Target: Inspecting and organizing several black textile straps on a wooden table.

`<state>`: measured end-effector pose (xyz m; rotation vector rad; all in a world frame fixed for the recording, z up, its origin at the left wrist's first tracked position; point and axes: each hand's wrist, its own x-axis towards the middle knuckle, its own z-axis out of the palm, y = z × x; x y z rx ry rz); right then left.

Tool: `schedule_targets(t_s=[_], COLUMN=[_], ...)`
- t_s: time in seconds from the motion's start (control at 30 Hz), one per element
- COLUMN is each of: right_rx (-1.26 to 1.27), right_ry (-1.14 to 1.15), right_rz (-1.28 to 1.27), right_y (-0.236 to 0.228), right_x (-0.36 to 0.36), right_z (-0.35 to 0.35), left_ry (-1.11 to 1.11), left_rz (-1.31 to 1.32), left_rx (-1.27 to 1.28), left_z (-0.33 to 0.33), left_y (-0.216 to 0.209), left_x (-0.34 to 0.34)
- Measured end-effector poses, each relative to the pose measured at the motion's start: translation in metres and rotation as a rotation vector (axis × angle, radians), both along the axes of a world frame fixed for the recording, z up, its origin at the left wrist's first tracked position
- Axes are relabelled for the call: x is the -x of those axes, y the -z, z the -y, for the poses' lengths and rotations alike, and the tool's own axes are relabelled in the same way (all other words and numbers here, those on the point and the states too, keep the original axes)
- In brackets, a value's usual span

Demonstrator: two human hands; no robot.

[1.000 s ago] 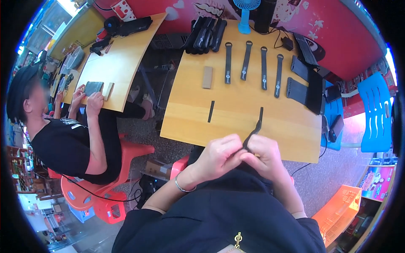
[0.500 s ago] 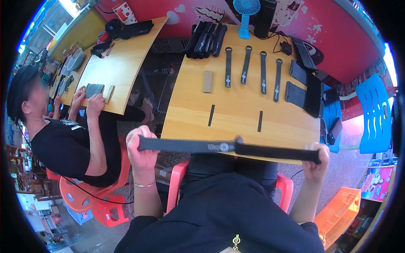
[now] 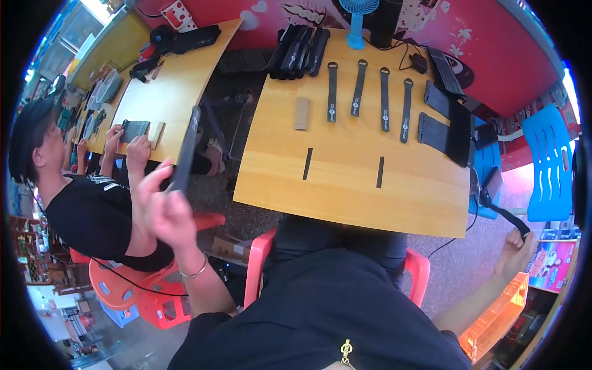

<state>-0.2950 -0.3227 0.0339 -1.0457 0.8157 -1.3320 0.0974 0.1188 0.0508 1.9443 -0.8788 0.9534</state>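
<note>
Between the fingers of my blurred left hand point(image 3: 168, 213) is one end of a dark strap point(image 3: 187, 151), which stands up beside the neighbouring table. Far out to the right, my right hand point(image 3: 517, 248) is closed on the end of another black strap point(image 3: 509, 216) that curves up toward the blue chair. On my table lie several dark straps, each with a ring end, such as this one point(image 3: 332, 92), spread in a row. A thick bundle of black straps point(image 3: 300, 52) sits at the back left of the table.
My wooden table point(image 3: 271, 179) bears two short black marks point(image 3: 380, 172), a small brown block point(image 3: 301, 114), black flat pieces point(image 3: 456, 132) and a blue fan point(image 3: 356, 28). A co-worker point(image 3: 92, 209) sits at the left table. An orange crate point(image 3: 493, 317) stands at lower right.
The long band stretched between my hands is now two separate straps, one in each hand. My left hand has moved left and my right hand outward to the right, away from the table edge.
</note>
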Motion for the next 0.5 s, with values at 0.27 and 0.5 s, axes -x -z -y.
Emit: schedule_targets(t_s=[0.27,0.5], right_rx=[0.141,0.278], right_ry=[-0.687,-1.014], right_rz=[0.203,-0.029], right_y=[-0.005,-0.009], right_x=[-0.05,-0.14], right_z=[-0.038,-0.111], left_ry=[0.272,0.286], left_rz=[-0.343,-0.301], left_rx=[-0.693,-0.695], left_z=[0.058,0.066], left_y=[0.113,0.095], left_x=[0.011,0.024])
